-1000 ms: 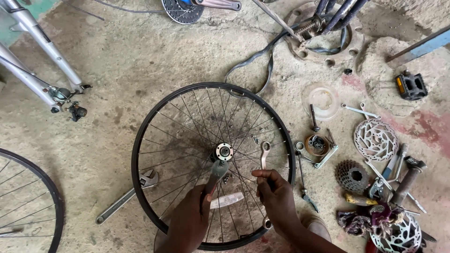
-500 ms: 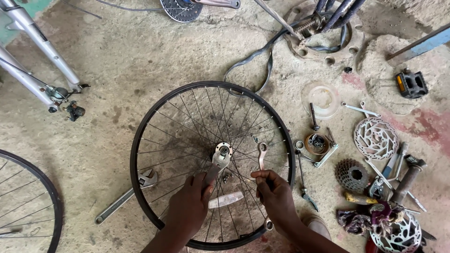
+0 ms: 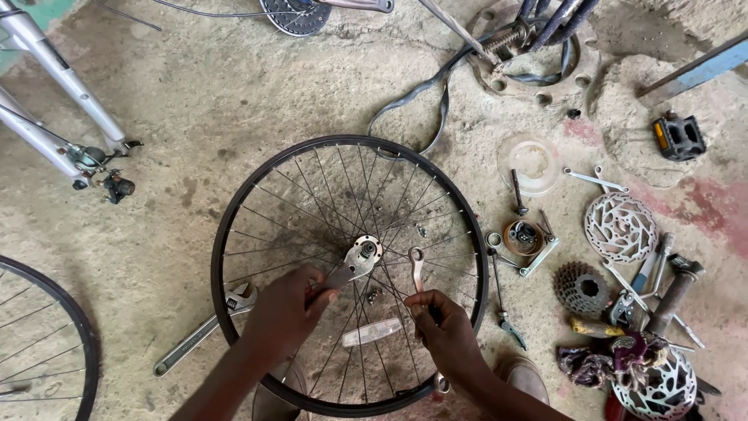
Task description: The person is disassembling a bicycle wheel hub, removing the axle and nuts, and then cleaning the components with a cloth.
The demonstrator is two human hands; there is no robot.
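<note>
1. Since the earlier frame, left hand (image 3: 284,312) has seated its wrench (image 3: 349,270) on the hub (image 3: 366,251); right hand (image 3: 444,331) has lowered its spanner (image 3: 416,269).
2. Left hand grasps the wrench; right hand pinches the spanner.
3. Wheel (image 3: 234,226) lies flat on the floor.
4. Risk: with the wheel unclamped, the wrench may slip off the hub nut, driving knuckles into the spokes (image 3: 312,203).

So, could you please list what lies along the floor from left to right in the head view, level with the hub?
Second wheel's rim → adjustable wrench → left hand → hub → right hand → cassette → brake disc.
</note>
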